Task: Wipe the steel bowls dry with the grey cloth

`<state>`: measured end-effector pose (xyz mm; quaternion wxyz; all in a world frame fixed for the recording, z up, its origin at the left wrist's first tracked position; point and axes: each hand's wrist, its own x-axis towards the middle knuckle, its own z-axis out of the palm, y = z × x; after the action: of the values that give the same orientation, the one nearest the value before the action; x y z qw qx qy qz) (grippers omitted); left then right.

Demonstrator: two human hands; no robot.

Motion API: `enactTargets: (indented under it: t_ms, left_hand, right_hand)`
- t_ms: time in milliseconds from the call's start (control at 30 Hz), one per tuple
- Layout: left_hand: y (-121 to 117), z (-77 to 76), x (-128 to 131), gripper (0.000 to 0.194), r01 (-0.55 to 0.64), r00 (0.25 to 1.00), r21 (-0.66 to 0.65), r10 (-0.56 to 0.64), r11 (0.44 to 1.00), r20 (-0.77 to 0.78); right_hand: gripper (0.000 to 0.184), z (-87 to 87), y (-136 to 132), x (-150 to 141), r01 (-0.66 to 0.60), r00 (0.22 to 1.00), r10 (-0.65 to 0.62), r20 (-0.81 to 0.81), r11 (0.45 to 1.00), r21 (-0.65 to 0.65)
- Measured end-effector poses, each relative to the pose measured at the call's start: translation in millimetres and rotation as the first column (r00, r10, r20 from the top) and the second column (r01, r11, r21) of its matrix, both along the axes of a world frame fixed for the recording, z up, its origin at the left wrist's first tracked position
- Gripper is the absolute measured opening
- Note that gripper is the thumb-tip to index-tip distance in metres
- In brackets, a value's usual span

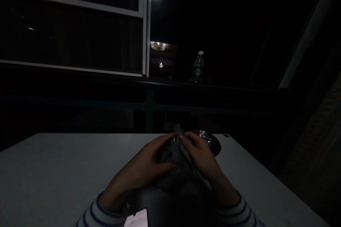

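Note:
A dark grey, textured piece that looks like folded cloth (pixel 176 152) is held up between my two hands over the table; its exact kind is hard to make out in the dim light. My left hand (pixel 145 163) curves round its left side, thumb below and fingers above. At its upper right edge, my right hand (pixel 201 154) grips it between thumb and fingers. Just behind my right hand lies a shiny round metal dish (pixel 210 142), partly hidden by that hand. Below my hands the area is too dark to read.
The white table (pixel 66 170) spreads out on both sides. At the bottom edge a lit phone (pixel 137 219) shows between my sleeves. Beyond the table, a clear plastic bottle (pixel 198 67) with a white cap stands on a ledge by the window frame (pixel 146 25).

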<state>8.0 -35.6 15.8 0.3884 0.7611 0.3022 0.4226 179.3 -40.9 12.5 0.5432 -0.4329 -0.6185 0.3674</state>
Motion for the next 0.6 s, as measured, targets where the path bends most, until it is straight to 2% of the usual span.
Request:
enactTargets:
  t_ms: [100,167,267,367,467,533,600]
  left_hand:
    - [6.9,-1.8,0.7,0.033,-0.068,0.998,0.005,0.068,0.998,0.002]
    - [12.1,0.1,-2.7,0.02,-0.134,0.991,-0.012,0.134,0.991,0.027]
    - [18.2,5.0,-8.7,0.02,-0.292,0.942,-0.061,0.298,0.954,0.153]
    - [21.6,8.6,-11.2,0.028,-0.398,0.834,-0.23,0.455,0.888,0.312]
    - [22.9,10.2,-10.8,0.031,-0.358,0.741,-0.438,0.537,0.824,0.404]
    - [23.7,10.2,-10.1,0.029,-0.294,0.708,-0.528,0.553,0.797,0.44]
    - [24.6,9.2,-8.9,0.023,-0.236,0.677,-0.597,0.571,0.766,0.464]
  right_hand:
    - [0.033,-0.3,1.8,0.4,0.063,0.998,-0.063,-0.007,0.998,-0.008]
    - [0.034,0.8,3.4,4.7,0.119,0.993,-0.119,-0.003,0.993,0.003]
    - [0.033,2.7,6.0,15.4,0.18,0.982,-0.18,0.056,0.984,0.017]
    - [0.027,3.3,7.9,25.6,0.166,0.956,-0.169,0.238,0.986,0.031]
    - [0.021,2.4,7.5,31.3,0.163,0.913,-0.168,0.372,0.986,0.045]
    - [0.03,1.8,5.3,32.5,0.15,0.923,-0.162,0.348,0.987,0.06]
    - [0.038,1.6,1.4,31.4,0.061,0.95,-0.073,0.304,0.997,0.051]
